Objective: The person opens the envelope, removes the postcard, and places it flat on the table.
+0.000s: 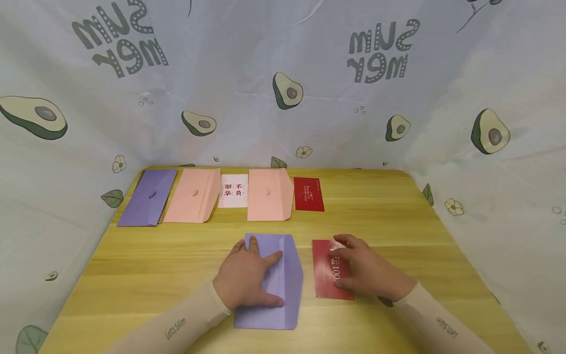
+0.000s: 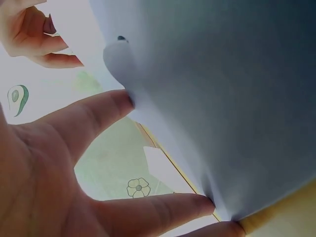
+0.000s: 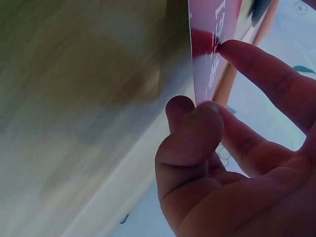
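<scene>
Your left grip [image 1: 248, 279] is lying fingers apart on the purple envelope [image 1: 275, 278]; your right grip [image 1: 370, 269] is touching the red card [image 1: 325, 273] just beside it on the bench [image 1: 389, 206], whether pinching I cannot tell. Uneven pressure could be creasing the envelope or skidding the card. "100" is showing on that card, "Let's Slim" on your left sleeve [image 1: 179, 324], 不负韶华 on the white card [image 1: 233, 197].

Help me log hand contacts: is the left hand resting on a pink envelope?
No, in the head view the left hand rests on the nearer purple envelope.
</scene>
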A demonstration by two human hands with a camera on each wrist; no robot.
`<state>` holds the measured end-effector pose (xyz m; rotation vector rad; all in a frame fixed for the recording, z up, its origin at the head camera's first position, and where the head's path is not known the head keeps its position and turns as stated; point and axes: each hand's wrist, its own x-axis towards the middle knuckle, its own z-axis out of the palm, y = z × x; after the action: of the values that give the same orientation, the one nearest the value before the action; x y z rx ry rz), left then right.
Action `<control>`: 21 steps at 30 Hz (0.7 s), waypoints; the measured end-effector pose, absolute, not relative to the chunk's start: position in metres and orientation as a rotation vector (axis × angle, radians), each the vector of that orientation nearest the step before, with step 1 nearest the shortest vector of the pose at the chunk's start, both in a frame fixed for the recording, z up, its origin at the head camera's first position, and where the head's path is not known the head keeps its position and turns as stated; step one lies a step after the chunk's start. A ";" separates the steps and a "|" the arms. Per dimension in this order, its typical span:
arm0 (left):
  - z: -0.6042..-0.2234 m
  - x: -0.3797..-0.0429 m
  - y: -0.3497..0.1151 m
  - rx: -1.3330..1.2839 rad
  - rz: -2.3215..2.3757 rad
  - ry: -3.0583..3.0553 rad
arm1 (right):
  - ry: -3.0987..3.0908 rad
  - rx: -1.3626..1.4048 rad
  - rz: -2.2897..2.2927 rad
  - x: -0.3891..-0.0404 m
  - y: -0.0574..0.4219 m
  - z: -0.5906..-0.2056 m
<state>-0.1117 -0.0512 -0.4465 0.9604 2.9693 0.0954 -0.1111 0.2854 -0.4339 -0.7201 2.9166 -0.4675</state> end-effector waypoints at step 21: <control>-0.446 -0.111 -0.050 0.943 0.151 2.964 | 2.928 -0.723 -0.365 -0.104 0.284 -0.433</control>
<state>-0.1112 -0.0504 -0.4459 0.9428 2.9644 0.1515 -0.1035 0.2838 -0.4335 -0.7227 2.9284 -0.3646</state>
